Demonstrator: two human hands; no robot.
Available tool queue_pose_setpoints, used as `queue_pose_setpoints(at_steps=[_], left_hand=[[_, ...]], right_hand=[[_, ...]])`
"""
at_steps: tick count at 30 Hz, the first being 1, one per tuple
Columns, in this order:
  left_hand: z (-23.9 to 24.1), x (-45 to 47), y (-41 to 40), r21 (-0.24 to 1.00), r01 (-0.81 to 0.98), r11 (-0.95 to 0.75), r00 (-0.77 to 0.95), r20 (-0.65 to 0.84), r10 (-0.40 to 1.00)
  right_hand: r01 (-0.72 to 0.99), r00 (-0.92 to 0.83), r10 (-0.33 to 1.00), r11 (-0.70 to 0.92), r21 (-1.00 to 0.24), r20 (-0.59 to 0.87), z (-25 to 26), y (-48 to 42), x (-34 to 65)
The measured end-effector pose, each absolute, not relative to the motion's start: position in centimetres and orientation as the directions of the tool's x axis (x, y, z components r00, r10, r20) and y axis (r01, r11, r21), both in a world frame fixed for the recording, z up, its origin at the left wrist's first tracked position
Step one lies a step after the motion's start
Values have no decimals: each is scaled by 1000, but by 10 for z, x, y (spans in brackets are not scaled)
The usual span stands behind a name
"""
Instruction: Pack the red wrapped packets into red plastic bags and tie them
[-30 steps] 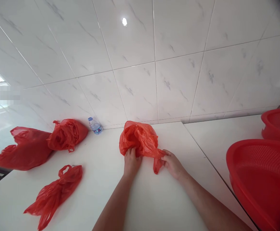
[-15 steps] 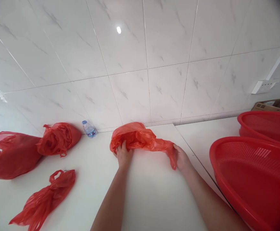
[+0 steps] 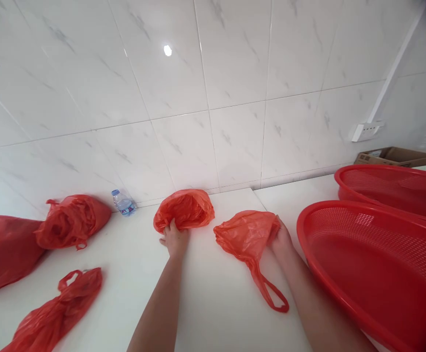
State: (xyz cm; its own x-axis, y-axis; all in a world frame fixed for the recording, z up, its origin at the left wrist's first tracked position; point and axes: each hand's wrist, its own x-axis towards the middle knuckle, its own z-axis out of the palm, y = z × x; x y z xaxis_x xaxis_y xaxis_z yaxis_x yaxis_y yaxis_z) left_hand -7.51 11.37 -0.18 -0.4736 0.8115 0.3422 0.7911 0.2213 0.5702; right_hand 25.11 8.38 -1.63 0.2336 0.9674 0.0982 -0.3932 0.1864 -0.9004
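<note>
My left hand grips the near edge of a bunched roll of red plastic bags lying on the white table. My right hand is closed on a single red plastic bag that lies apart from the roll, to its right. That bag's handle loop trails toward me across the table.
Two large red mesh baskets stand at the right, the nearer one close to my right arm. More red bags lie at the left, with a small water bottle against the tiled wall. A cardboard box sits at the far right.
My right hand has pulled one bag out of the roll and drawn it rightward until it came free. The left hand stayed on the roll. The view panned right.
</note>
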Motion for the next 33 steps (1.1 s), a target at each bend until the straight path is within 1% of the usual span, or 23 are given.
queue_pose_setpoints(at_steps=[2,4,5,7,9,10,11,12,15,17,20,22,25,27,28,30,31,33], left_hand=[[-1,-72,102,558,812,171,-452,416,789],[0,-65,86,538,839,79,-410,530,743],[-1,-59,77,531,847,5,-375,591,714],[-2,-43,57,508,832,-223,-236,688,686],[-5,-22,40,488,742,-461,-11,696,718],[-7,-10,32,496,684,-535,110,656,747],[-8,1,27,514,648,-562,198,599,776],[-10,11,24,537,649,-540,225,542,810],[-15,25,25,584,698,-415,179,418,891],[-16,20,31,637,681,-361,154,358,921],[-17,6,39,751,609,-256,76,266,961],[-15,-1,40,804,565,-187,11,220,976],[-11,-3,37,865,481,-141,-44,185,982],[-7,-2,34,912,386,-138,-80,182,980],[-5,-1,34,934,329,-142,-96,182,978],[-2,-1,33,967,202,-155,-115,180,977],[-1,0,33,977,137,-166,-107,181,978],[0,2,31,983,19,-182,-56,183,982]], right_hand=[[-477,230,972,159,-864,52,-15,83,247],[-548,220,975,139,-825,18,-15,84,243],[-568,216,976,134,-812,10,-15,85,241],[-584,201,980,127,-802,9,-14,86,236],[-582,155,988,103,-807,14,-13,87,229],[-575,121,992,84,-814,17,-12,87,226],[-566,87,996,64,-822,18,-12,86,223],[-556,54,998,45,-830,17,-11,86,221],[-539,-4,1000,-1,-842,2,-10,86,221],[-540,-8,1000,-17,-842,-15,-11,87,225],[-540,10,999,-27,-842,-39,-13,90,234],[-550,6,999,-38,-835,-50,-12,89,237],[-634,-55,998,-50,-772,-19,-7,85,233],[-658,-138,990,-98,-746,-9,-5,80,221],[-631,-195,981,-140,-763,-18,-4,76,213],[-511,-308,950,-201,-835,-40,-3,68,192],[-441,-349,937,-191,-877,-29,-2,64,182],[-318,-389,920,-91,-944,42,0,56,164]])
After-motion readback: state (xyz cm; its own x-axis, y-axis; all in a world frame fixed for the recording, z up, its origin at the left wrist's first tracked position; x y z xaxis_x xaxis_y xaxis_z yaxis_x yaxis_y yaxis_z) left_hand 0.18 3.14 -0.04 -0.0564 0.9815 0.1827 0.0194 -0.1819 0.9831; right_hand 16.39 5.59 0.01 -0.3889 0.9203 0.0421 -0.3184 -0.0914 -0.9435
